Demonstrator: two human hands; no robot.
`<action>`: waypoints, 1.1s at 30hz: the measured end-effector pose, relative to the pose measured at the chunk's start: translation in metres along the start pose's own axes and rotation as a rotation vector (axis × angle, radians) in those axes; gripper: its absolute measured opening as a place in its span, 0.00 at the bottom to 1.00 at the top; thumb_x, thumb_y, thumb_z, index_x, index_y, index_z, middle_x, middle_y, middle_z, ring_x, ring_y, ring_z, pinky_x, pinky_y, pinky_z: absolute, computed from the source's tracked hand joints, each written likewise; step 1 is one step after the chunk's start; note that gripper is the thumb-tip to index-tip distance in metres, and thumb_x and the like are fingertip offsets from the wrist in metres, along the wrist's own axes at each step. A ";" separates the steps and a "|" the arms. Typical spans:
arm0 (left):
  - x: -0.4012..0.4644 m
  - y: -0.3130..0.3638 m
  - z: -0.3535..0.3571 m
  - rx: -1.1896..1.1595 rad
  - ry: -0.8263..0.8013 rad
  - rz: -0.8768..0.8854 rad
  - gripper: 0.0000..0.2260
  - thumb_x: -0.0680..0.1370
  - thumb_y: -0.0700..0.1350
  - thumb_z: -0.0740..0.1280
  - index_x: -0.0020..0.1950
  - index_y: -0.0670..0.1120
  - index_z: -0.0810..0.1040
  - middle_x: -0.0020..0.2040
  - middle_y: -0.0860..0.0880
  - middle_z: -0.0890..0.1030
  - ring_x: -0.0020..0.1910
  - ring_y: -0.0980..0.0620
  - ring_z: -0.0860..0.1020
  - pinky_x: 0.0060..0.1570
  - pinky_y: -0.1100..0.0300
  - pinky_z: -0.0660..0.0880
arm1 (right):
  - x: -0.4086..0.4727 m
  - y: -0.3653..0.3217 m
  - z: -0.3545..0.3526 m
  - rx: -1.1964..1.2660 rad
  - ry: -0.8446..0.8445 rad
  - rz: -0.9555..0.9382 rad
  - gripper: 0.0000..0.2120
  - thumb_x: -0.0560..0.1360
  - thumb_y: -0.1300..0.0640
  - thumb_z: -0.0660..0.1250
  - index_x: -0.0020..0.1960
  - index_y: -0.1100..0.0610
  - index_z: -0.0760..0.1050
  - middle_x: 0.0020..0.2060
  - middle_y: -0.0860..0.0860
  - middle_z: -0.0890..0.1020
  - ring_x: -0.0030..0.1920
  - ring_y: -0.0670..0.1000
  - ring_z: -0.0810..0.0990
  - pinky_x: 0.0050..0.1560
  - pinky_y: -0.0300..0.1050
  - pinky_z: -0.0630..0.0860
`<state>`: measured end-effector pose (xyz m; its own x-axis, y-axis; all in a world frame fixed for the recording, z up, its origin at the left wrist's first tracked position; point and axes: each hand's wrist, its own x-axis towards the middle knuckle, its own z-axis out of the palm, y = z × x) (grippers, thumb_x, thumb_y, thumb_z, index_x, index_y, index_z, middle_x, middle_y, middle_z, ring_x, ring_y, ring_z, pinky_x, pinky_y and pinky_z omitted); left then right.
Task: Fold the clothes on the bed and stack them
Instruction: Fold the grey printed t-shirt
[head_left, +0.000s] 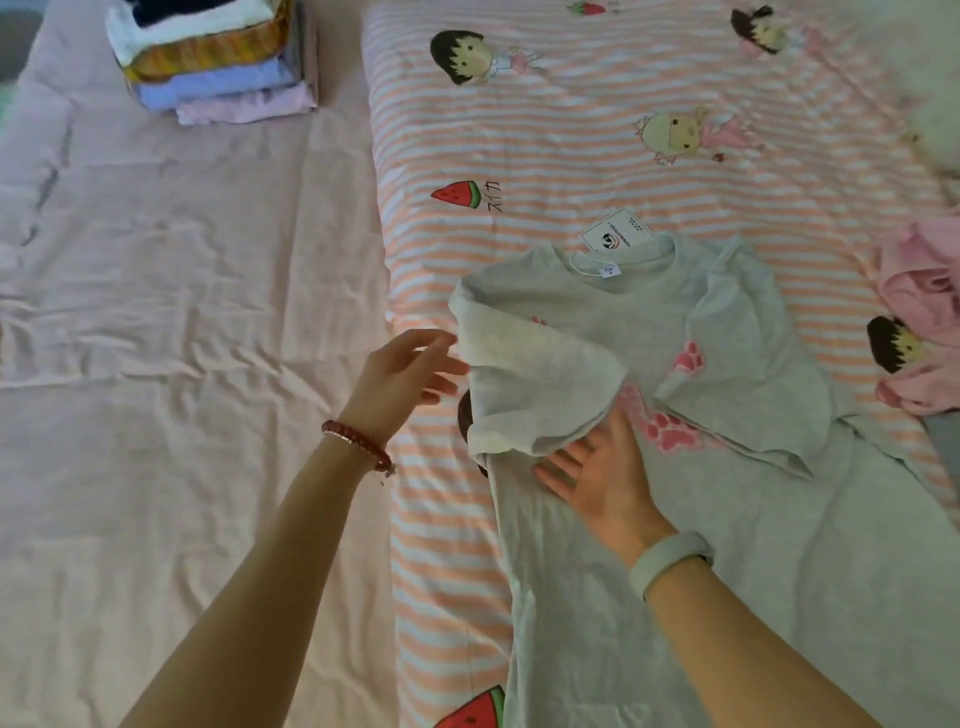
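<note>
Two hands open, right hand (605, 483) flat on grey T-shirt (727, 374), left hand (410, 376) beside its folded sleeve (540, 395)

The T-shirt (727, 364) is light grey with pink paw prints (667, 431), and it lies on a quilt (571, 135) with orange and white stripes, red watermelons and cartoon children. The sheet (182, 312) on the left is plain pale pink. The far stack of folded clothes (218, 62) shows white, orange, blue and pink, and the bracelet (358, 444) is dark red.

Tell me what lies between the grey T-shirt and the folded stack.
Head view: only striped quilt and bare pink sheet lie between grey T-shirt and folded stack.
</note>
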<state>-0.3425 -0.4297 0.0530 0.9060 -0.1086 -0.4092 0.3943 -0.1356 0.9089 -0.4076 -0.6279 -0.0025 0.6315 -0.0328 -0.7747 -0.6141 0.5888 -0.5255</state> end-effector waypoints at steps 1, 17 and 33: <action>0.007 -0.008 -0.002 0.084 0.136 -0.013 0.08 0.78 0.45 0.63 0.54 0.45 0.78 0.43 0.50 0.83 0.39 0.54 0.79 0.40 0.62 0.73 | 0.000 -0.002 -0.003 -0.018 -0.015 -0.001 0.25 0.72 0.34 0.57 0.61 0.49 0.73 0.53 0.51 0.82 0.55 0.53 0.79 0.57 0.54 0.74; -0.039 -0.090 0.088 0.920 -0.056 0.430 0.12 0.73 0.38 0.68 0.56 0.44 0.80 0.55 0.40 0.76 0.50 0.42 0.76 0.48 0.49 0.77 | 0.004 -0.019 -0.041 -0.859 0.408 -0.527 0.14 0.79 0.64 0.55 0.65 0.60 0.65 0.45 0.50 0.75 0.49 0.53 0.77 0.43 0.38 0.67; 0.106 -0.054 0.100 1.412 0.179 0.260 0.30 0.76 0.65 0.48 0.75 0.59 0.44 0.77 0.49 0.40 0.75 0.44 0.38 0.69 0.38 0.38 | 0.030 -0.053 -0.072 -2.149 0.224 -0.733 0.25 0.76 0.49 0.58 0.72 0.55 0.63 0.72 0.60 0.63 0.73 0.60 0.58 0.70 0.65 0.52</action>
<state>-0.2832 -0.5329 -0.0474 0.9755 -0.1729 -0.1362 -0.1638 -0.9836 0.0755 -0.3898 -0.7181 -0.0233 0.9586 0.0834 -0.2721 0.0854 -0.9963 -0.0048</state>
